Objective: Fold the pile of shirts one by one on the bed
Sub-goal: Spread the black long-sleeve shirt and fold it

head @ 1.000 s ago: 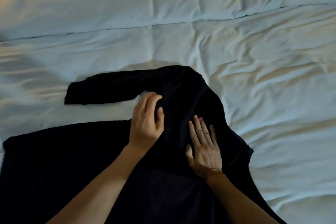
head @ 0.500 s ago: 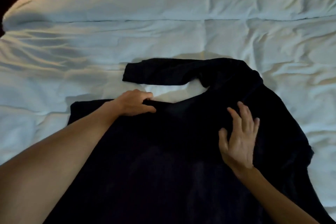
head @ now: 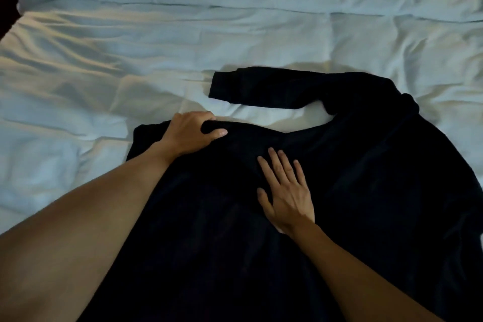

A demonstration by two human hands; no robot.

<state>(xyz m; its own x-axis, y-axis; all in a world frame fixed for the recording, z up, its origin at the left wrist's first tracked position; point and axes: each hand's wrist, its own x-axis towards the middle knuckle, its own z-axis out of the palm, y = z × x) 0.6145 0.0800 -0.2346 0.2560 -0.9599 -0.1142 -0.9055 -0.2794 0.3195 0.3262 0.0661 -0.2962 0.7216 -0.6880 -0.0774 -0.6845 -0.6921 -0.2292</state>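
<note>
Your left hand [head: 189, 131] grips black shirt [head: 366, 191] edge; right hand [head: 287, 191] flat, fingers straight, pressing shirt right of grip, on bed [head: 104, 60].

Dim, soft-focus view, warm sidelight from upper left.

One head-worn view looks forward and steeply down, close over the bed [head: 156, 65] from its near edge

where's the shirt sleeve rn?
Head view: the sleeve lies flat on the white bedding, upper centre, stretched leftward, beyond the left hand.
</note>
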